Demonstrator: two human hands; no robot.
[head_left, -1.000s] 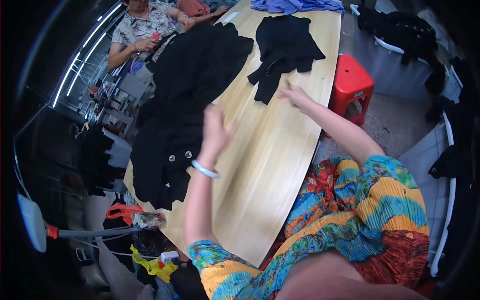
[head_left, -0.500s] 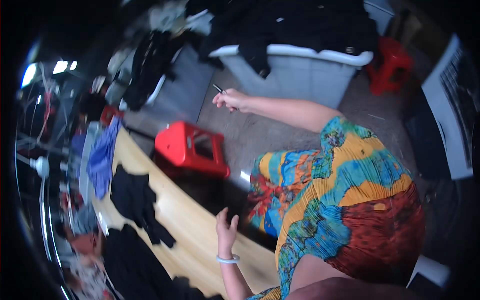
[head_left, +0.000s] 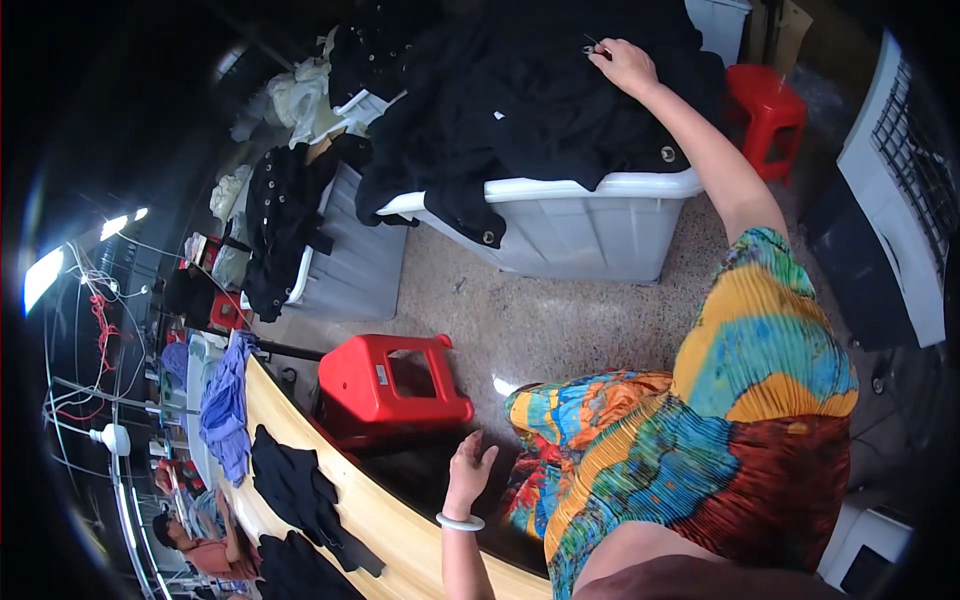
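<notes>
My right hand (head_left: 628, 68) is closed around a slim, dark, pointed tool (head_left: 592, 42), mostly hidden by the fingers, so its kind is unclear. It is over a heap of black garments (head_left: 540, 110) with metal eyelets, piled above the rim of a large grey bin (head_left: 590, 235). Lower down, my left hand (head_left: 468, 470), with a pale bangle at the wrist, holds nothing; its thumb stands apart from the fingers. That hand is beside the edge of a light wooden table (head_left: 390, 490), close to a red plastic stool (head_left: 395, 385).
Another grey bin (head_left: 355, 245) with black garments stands left of the first. On the table lie black cloth pieces (head_left: 300, 490) and a purple cloth (head_left: 228, 410). A second red stool (head_left: 768, 112) and a white-framed grille (head_left: 910, 160) are at right. A co-worker (head_left: 215, 550) sits beyond the table.
My right hand has moved from above the floor, up and right to over the black garments, still gripping the slim tool. My left hand remains open near the table; the view has shifted.
</notes>
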